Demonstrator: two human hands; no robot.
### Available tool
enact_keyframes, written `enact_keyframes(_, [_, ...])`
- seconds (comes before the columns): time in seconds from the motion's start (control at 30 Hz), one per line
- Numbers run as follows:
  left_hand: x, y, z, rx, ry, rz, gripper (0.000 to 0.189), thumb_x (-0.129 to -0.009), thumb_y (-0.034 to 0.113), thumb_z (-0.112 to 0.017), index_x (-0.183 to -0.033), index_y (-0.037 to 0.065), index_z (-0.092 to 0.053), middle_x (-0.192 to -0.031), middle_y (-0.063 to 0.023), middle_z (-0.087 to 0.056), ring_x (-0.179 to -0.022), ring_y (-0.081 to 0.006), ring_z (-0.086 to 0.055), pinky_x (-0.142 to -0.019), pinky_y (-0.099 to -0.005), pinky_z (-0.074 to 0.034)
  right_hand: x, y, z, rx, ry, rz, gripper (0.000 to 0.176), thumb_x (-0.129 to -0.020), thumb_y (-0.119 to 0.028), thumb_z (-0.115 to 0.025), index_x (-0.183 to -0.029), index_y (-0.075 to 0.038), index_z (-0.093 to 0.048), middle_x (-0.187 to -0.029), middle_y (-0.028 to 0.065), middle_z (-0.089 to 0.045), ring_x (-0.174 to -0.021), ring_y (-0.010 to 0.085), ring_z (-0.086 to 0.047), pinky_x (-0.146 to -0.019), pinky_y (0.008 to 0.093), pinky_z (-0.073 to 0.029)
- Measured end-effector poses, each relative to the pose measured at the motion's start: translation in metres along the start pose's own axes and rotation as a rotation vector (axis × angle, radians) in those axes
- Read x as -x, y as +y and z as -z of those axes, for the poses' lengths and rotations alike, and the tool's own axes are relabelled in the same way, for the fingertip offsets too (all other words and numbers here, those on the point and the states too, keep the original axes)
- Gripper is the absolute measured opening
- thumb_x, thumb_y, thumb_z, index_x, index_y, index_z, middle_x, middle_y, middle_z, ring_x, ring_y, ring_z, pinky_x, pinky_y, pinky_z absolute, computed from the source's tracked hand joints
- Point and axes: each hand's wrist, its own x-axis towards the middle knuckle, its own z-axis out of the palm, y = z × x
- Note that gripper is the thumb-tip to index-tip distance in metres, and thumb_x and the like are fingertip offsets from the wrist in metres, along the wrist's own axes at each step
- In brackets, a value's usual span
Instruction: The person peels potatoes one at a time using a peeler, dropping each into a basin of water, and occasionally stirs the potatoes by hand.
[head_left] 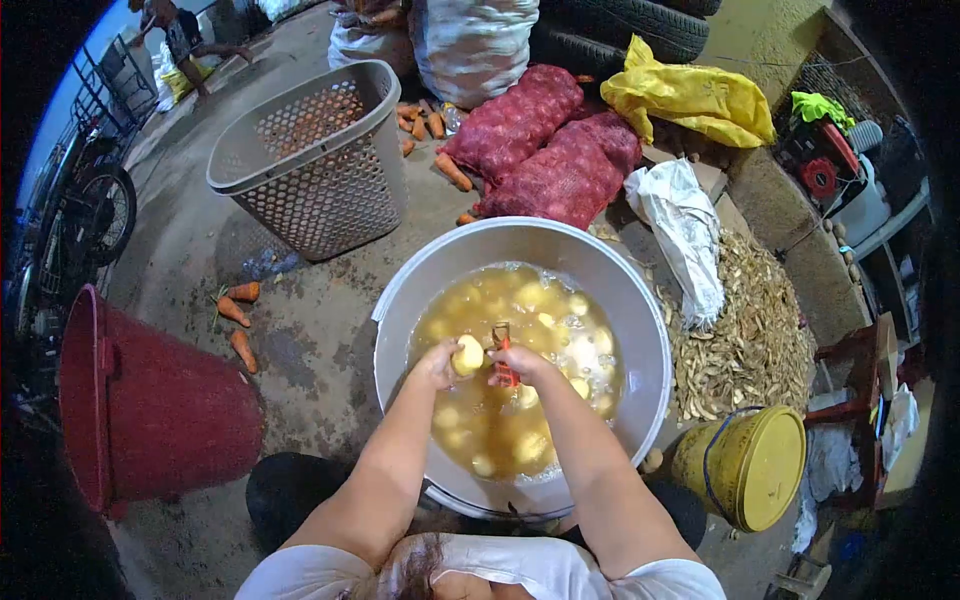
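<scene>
My left hand (pixel 437 366) is closed around a pale peeled potato (pixel 467 355), held over a big grey tub (pixel 648 340). Just to its right, my right hand (pixel 524 364) grips a peeler with a red handle (pixel 509 375); its upper end points away from me, and fingers hide part of it. The potato and the peeler are a small gap apart. Cloudy brownish water (pixel 480 310) fills the lower part of the tub, with many peeled potatoes (pixel 532 294) floating or lying in it.
Peelings (pixel 745 350) lie heaped right of the tub, near a yellow lidded bucket (pixel 772 470). A red tub (pixel 170 400) and loose carrots (pixel 243 350) are left. Behind stand a grey perforated basket (pixel 330 170), red mesh sacks (pixel 560 180) and tyres (pixel 630 30).
</scene>
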Motion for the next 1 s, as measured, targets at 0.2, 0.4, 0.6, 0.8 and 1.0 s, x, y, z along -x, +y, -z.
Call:
enact_keyframes(0.2, [0.006, 0.026, -0.055, 0.094, 0.241, -0.493, 0.042, -0.072, 0.020, -0.068, -0.106, 0.009, -0.045, -0.090, -0.0071, -0.051, -0.079, -0.0198, -0.051, -0.052, -0.0364, -0.043, 0.012, -0.023, -0.022, -0.313, -0.296, 0.325, 0.024, -0.086, -0.016, -0.050, -0.104, -0.001, -0.045, -0.079, 0.0134, -0.059, -0.066, 0.0215, -0.061, -0.059, 0.0329, -0.051])
enact_keyframes(0.4, [0.026, 0.053, -0.081, 0.135, 0.488, -0.441, 0.035, -0.081, 0.040, -0.054, -0.088, 0.006, -0.053, -0.073, -0.0069, -0.053, -0.061, -0.0197, -0.049, -0.046, -0.0383, -0.039, 0.004, -0.010, -0.035, -0.288, -0.027, 0.313, 0.024, -0.085, -0.017, -0.054, -0.103, -0.004, -0.046, -0.076, 0.0113, -0.058, -0.063, 0.0200, -0.058, -0.060, 0.0327, -0.050])
enact_keyframes(0.6, [0.008, 0.060, -0.057, 0.330, 0.293, -0.182, 0.047, -0.088, 0.048, -0.034, -0.085, 0.006, -0.054, -0.062, -0.0091, -0.055, -0.059, -0.0238, -0.055, -0.047, -0.0400, -0.044, 0.005, -0.015, -0.031, -0.348, -0.083, 0.365, 0.021, -0.087, -0.022, -0.051, -0.097, -0.004, -0.050, -0.066, 0.0080, -0.055, -0.056, 0.0197, -0.056, -0.053, 0.0330, -0.050])
enact_keyframes(0.8, [0.018, 0.049, -0.065, 0.037, -0.162, -0.293, 0.047, -0.088, 0.049, -0.037, -0.101, 0.006, -0.051, -0.085, -0.0112, -0.060, -0.076, -0.0267, -0.059, -0.064, -0.0460, -0.047, 0.004, -0.025, -0.002, -0.465, 0.038, 0.235, 0.024, -0.088, -0.028, -0.047, -0.090, -0.005, -0.048, -0.064, 0.0078, -0.055, -0.049, 0.0164, -0.052, -0.045, 0.0303, -0.047])
enact_keyframes(1.0, [0.048, 0.056, -0.092, -0.308, 0.496, -0.510, 0.047, -0.090, 0.039, -0.037, -0.099, -0.003, -0.057, -0.090, -0.0172, -0.061, -0.076, -0.0308, -0.059, -0.071, -0.0399, -0.044, 0.024, -0.039, -0.018, -0.133, 0.146, 0.267, 0.034, -0.082, -0.034, -0.057, -0.089, -0.001, -0.051, -0.064, 0.0072, -0.054, -0.051, 0.0155, -0.053, -0.045, 0.0293, -0.046])
